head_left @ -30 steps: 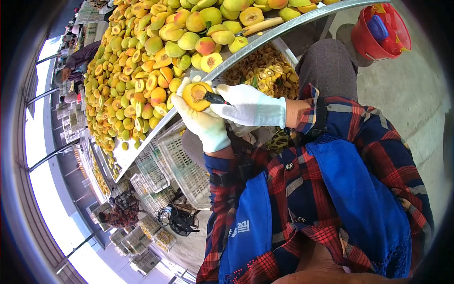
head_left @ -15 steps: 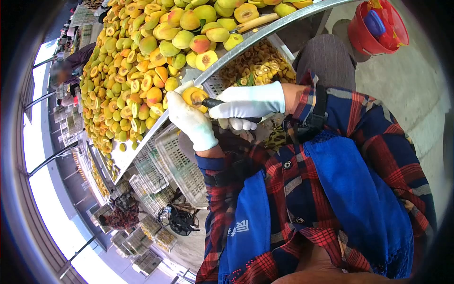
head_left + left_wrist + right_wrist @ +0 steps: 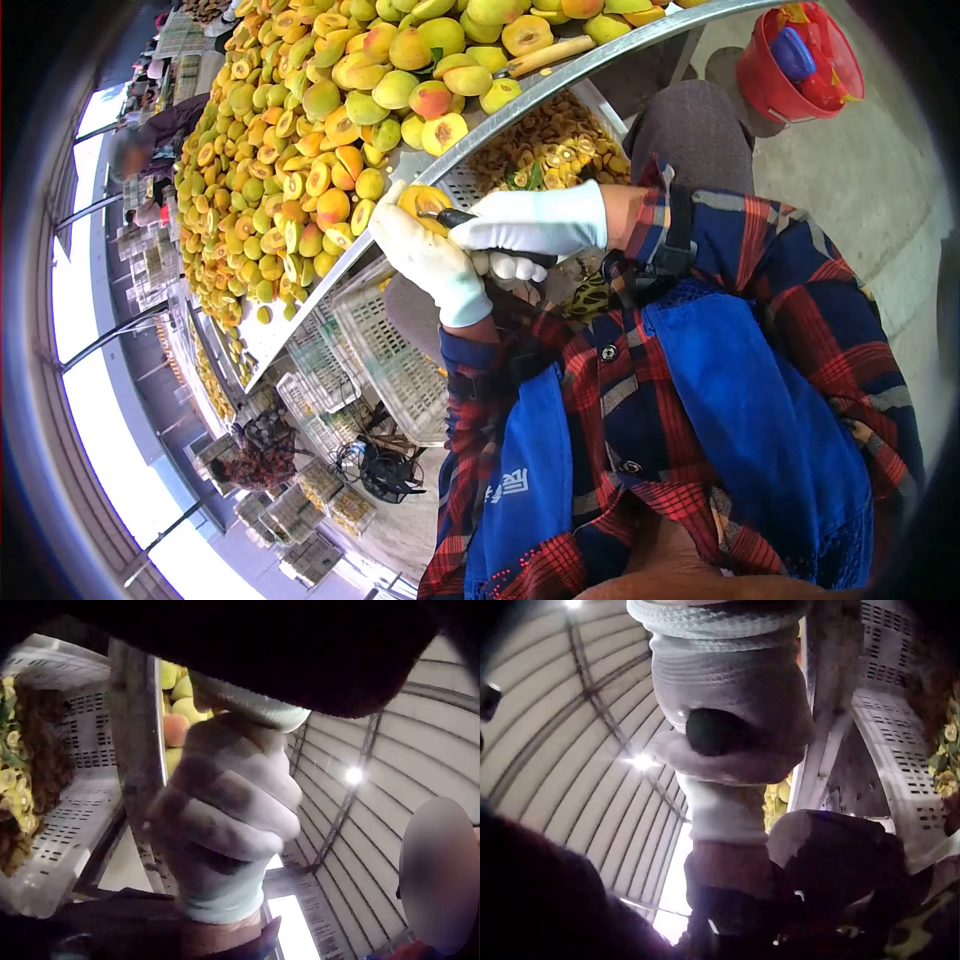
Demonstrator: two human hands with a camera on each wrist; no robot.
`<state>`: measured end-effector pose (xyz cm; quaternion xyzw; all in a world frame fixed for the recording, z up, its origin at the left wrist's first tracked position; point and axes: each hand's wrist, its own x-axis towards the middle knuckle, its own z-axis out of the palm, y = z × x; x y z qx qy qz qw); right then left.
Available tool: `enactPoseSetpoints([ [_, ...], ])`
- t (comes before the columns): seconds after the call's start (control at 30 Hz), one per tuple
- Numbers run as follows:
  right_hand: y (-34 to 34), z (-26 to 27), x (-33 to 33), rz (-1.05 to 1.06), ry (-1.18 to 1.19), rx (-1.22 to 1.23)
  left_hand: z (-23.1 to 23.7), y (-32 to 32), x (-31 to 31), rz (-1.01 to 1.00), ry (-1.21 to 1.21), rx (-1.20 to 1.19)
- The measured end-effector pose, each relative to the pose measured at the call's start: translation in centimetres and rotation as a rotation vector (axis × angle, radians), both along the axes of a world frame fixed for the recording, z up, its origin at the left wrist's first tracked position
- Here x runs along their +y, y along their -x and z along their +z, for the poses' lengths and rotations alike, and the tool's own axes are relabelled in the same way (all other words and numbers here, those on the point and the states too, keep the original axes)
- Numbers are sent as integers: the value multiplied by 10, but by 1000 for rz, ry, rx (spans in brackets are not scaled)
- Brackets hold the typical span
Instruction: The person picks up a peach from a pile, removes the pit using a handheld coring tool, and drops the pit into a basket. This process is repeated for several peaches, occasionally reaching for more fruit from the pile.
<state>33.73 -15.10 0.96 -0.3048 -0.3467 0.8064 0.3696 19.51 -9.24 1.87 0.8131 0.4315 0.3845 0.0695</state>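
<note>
Both hands wear white gloves. In the head view my left hand (image 3: 428, 258) holds a halved yellow peach (image 3: 418, 200) with its cut face up, close to the table's metal edge. My right hand (image 3: 535, 220) grips a black-handled pitting tool (image 3: 454, 216), its metal tip against the middle of the cut face. The handle's rounded end (image 3: 712, 732) sticks out of the right fist in the right wrist view. From the left wrist, curled fingers (image 3: 232, 802) of a gloved hand fill the middle, and the peach is hidden there.
A large heap of peaches (image 3: 300, 160) covers the metal-edged table. A wooden-handled tool (image 3: 550, 56) lies near its rim. Below sits a crate of pits and scraps (image 3: 545, 145). White plastic crates (image 3: 390, 340) stand beside the knees; a red bucket (image 3: 800, 75) is at the right.
The right hand has rolled over, so its curled fingers and the handle's end now show. The left hand has turned slightly with the peach half, which stays against the tool.
</note>
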Motion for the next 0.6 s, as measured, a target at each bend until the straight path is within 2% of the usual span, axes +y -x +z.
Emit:
enactPoseSetpoints([
  [0.07, -7, -5, 3, 181, 139, 279, 0, -6, -4, 20, -3, -75],
  [0.1, -8, -3, 2, 181, 141, 279, 7, -11, -5, 25, 125, -217],
  [0.17, -9, 3, 2, 151, -2, 70, 13, -3, 3, 39, -80, 60],
  [0.2, -9, 5, 1, 133, -73, -33, 15, -1, 8, 39, -81, 59],
  [0.23, -3, 1, 2, 87, -158, -187, 16, 1, 10, -41, 361, -278],
  [0.27, 1, -2, 0, 92, -157, -185, 16, 2, 10, -119, 803, -615],
  [0.3, 3, -2, -2, 83, -106, -157, 15, 2, 10, -118, 802, -613],
  [0.4, 2, -1, -3, 71, 9, -54, 7, -6, 6, -39, 506, -446],
  [0.47, 1, -8, 1, 313, 291, 458, 9, 2, 7, -42, 443, -373],
  [0.53, -1, 2, -2, 329, 288, 436, 9, 15, 16, -428, 1024, -877],
  [0.6, 0, 0, -4, 345, 209, 526, 7, 17, 22, -427, 1042, -866],
])
